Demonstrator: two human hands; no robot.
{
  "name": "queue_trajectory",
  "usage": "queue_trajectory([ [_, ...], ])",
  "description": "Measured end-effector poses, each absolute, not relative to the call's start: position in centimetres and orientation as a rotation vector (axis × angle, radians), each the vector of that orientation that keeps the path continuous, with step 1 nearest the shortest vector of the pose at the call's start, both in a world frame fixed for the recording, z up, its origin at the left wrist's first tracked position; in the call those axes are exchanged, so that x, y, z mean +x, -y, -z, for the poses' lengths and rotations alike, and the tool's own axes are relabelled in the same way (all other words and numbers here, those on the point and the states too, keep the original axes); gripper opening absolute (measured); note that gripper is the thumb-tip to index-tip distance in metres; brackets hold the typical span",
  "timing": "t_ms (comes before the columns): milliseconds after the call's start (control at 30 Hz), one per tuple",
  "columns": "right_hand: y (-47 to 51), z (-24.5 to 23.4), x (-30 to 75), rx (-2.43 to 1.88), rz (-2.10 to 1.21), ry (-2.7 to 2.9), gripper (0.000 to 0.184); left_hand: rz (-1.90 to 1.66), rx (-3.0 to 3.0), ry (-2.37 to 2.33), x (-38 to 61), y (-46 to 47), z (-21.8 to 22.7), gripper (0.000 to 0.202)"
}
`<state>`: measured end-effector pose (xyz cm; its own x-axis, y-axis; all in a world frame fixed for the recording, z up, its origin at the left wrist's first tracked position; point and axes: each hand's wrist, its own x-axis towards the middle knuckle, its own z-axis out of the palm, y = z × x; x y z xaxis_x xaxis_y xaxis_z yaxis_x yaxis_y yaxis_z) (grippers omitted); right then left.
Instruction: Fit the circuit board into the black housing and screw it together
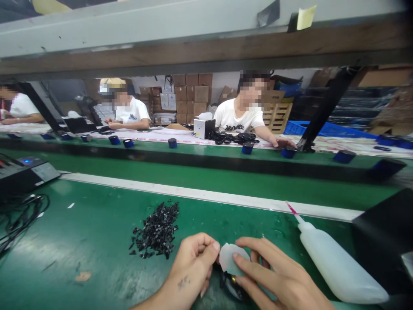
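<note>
My right hand point(277, 271) grips a thin whitish disc point(234, 259) with a cut-looking edge, its fingers bent over the face. My left hand point(195, 267) is closed in a pinch right at the disc's left edge. What sits between those fingertips is hidden. Under the disc a dark round part point(234, 289) with a small brass-coloured spot shows in part, close to both hands. To the left on the green bench lies a heap of small black pieces point(158, 230). A translucent squeeze bottle point(342, 262) with a pink-tipped nozzle lies right of my right hand.
A white strip point(193, 191) borders the bench; beyond it a green conveyor point(145, 165) carries several dark blue cylinders point(172, 143). Black cables point(26, 219) and a black device point(26, 176) stand left, a black box point(387, 232) right. Co-workers point(240, 116) sit opposite, beneath an overhead beam point(193, 38).
</note>
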<state>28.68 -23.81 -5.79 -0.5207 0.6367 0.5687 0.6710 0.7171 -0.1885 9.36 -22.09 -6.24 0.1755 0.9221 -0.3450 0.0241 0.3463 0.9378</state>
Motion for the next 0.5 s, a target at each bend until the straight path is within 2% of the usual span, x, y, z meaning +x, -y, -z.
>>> queue_trajectory([
  [100,23.6,6.5,29.1,-1.144,-0.157,2.286,0.017,-0.838,1.102,-1.222,9.7,21.8,5.8,0.054],
  [233,23.1,6.9,29.0,-1.300,-0.736,1.948,0.015,-0.852,1.122,-1.169,9.4,21.2,6.0,0.051],
  [400,22.4,5.6,28.7,-1.407,-1.164,1.531,0.029,-0.765,1.250,-0.988,7.8,20.4,7.2,0.058],
  [500,22.3,5.3,28.6,-1.363,-1.245,1.472,0.033,-0.718,1.349,-0.815,7.7,19.7,7.8,0.045],
])
